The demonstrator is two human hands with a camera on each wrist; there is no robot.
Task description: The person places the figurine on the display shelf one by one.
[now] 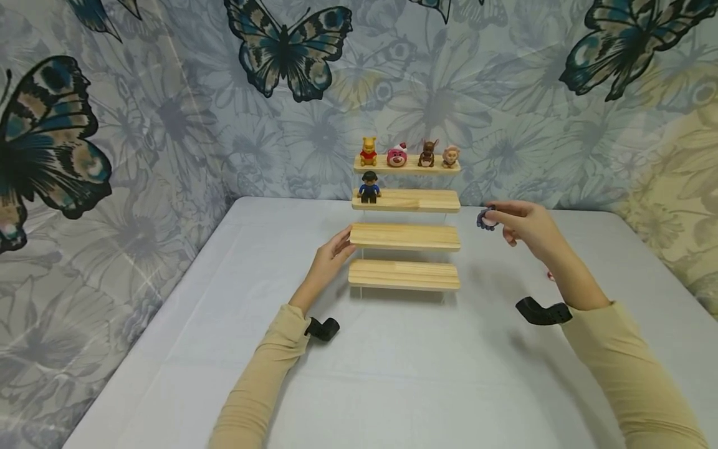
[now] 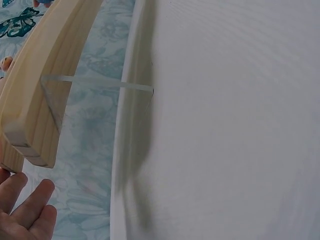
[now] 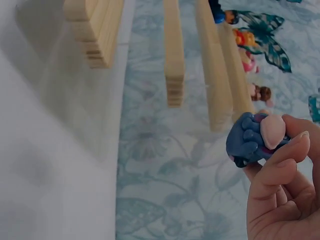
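Observation:
A stepped wooden display shelf (image 1: 405,274) stands on the table, its four pale boards on clear supports. My left hand (image 1: 331,259) is at the left end of the second board from the bottom, fingers extended. In the left wrist view its fingertips (image 2: 44,187) show right by the board ends. To the right of the shelf, my right hand (image 1: 524,224) pinches a small blue figurine (image 3: 245,140) with a pale pink part between thumb and fingers, raised beside the upper boards. A dark-haired figure (image 1: 369,189) in blue stands at the left of the second board from the top.
On the top board sit a yellow bear in red (image 1: 368,151), a pink bear (image 1: 397,156), a brown figure (image 1: 427,153) and a pale-faced figure (image 1: 450,157). A small red-and-white thing (image 1: 550,275) lies partly hidden behind my right forearm. Patterned cloth walls (image 1: 314,137) border the table.

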